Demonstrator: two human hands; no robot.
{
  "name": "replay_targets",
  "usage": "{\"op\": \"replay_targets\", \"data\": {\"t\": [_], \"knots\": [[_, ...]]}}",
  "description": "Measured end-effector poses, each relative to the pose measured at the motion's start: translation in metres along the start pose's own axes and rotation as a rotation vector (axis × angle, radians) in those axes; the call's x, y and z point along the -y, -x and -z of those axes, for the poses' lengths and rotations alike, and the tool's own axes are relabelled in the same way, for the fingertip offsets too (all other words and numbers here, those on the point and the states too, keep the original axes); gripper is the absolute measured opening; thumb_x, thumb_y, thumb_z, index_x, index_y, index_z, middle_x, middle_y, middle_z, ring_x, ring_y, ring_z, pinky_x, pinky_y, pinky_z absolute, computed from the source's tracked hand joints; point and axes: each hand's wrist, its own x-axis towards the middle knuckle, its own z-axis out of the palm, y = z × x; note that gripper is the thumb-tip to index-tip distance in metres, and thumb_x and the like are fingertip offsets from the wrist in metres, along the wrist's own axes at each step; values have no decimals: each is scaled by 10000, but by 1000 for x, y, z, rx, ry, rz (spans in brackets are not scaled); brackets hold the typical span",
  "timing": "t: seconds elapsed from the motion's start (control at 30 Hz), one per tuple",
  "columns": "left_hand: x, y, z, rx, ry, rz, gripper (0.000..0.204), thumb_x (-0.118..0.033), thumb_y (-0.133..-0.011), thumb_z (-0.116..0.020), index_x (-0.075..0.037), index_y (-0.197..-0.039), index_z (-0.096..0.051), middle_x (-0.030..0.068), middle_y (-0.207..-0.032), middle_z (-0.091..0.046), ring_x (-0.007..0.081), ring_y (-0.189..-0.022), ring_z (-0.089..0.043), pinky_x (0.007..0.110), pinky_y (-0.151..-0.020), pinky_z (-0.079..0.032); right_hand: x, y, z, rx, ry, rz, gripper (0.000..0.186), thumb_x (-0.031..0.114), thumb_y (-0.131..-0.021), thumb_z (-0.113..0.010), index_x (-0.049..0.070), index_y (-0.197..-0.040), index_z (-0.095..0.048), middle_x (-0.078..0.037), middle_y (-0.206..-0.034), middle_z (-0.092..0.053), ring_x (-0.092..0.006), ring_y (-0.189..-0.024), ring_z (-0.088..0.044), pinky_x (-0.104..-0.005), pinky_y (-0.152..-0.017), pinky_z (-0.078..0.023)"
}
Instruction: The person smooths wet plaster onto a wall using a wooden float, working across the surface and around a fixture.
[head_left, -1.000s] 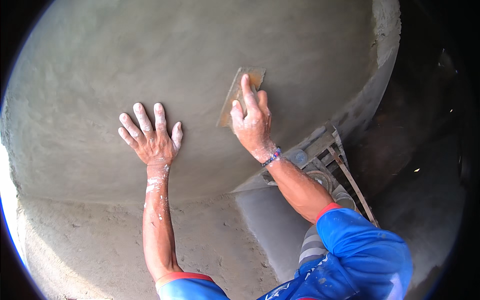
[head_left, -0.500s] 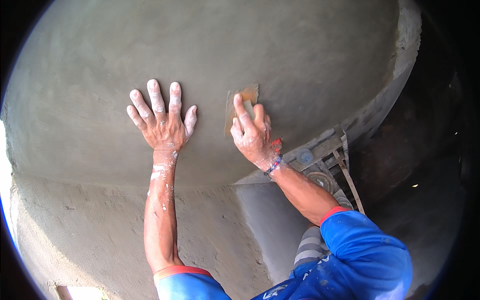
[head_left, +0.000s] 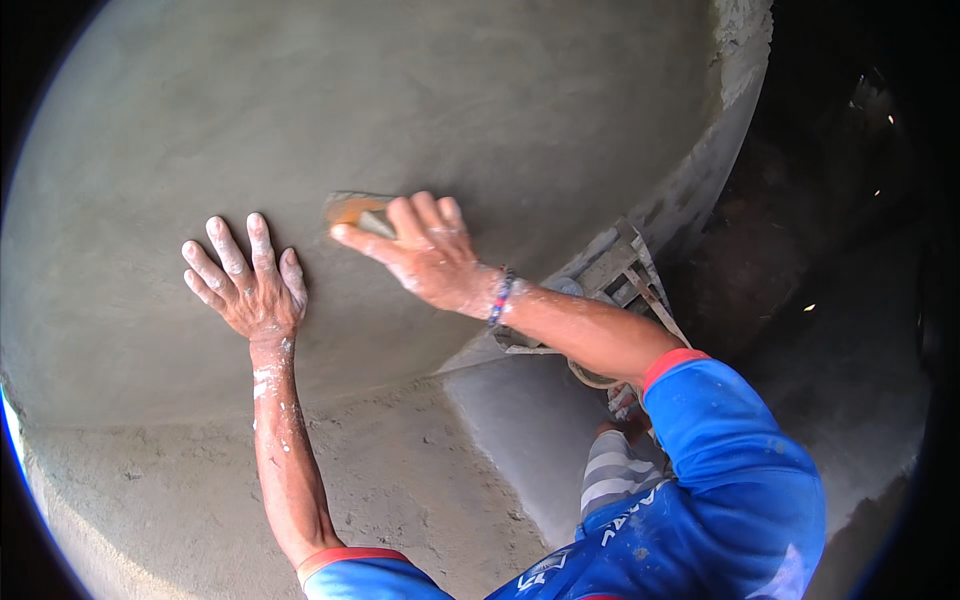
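Around the flat trowel, set against the grey plaster, the right hand has its fingers curled closed. Even pressure with the leading edge slightly raised would likely leave fewer ridges. Beside it, the left hand holds nothing, fingers spread wide on the plaster; a light touch, clear of the trowel's path, should limit prints.

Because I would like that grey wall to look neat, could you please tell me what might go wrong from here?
The left hand rests against the grey wall, which might take prints if soft. The right hand holds the trowel at the same wall; pressed unevenly, it could score a line.
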Motion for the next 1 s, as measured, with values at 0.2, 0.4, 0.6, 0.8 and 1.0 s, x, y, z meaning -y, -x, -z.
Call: {"op": "replay_targets", "data": {"t": [0.2, 0.4, 0.6, 0.8, 1.0], "knots": [[-3, -15, 3, -44, -40, -13, 571, -449, -1041, -386, -201, -1555, -353, 142, -1653, -209, 437, -1522, -117, 582, -1215, -87, -153, 148, 8, -28, 104, -242, 627, 51, -808, -691, 287, -1382, -602, -62, -974, -537, -313, -924, -543, -457, -787, -426], [0, -8, 0, -56, -63, -41, 578, -467, -1041, -380, -175, -1539, -385, 171, -1636, -245, 435, -1518, -144, 576, -1213, -103, -141, 140, -4, -88, -35, -376, 650, 0, -814, -705, 171, -1425, -563, -122, -1033, -568, -346, -944, -558, -474, -843, -473], [-5, -15, 0, -74, -58, -46, 606, -496, -1047, -339, -184, -1567, -333, 182, -1640, -221, 420, -1527, -114, 568, -1213, -72, -147, 170, -19, -114, 6, -361, 656, 51, -820, -688, 212, -1441, -546, -101, -949, -511, -328, -904, -545, -457, -784, -456], [5, -12, -1, -57, -103, -61, 615, -498, -1047, -321, -182, -1575, -314, 176, -1648, -202, 437, -1522, -117, 592, -1206, -100, -136, 160, -20, -101, -2, -447, 618, 98, -847, -686, 218, -1438, -553, -98, -967, -510, -323, -914, -542, -469, -788, -435], [0, -17, 1, -71, -108, -71, 612, -492, -1047, -343, -155, -1557, -350, 196, -1638, -220, 455, -1513, -131, 619, -1185, -138, -135, 171, -25, -132, 19, -467, 653, 77, -829, -672, 224, -1451, -538, -84, -945, -482, -301, -894, -531, -442, -761, -409]]}}
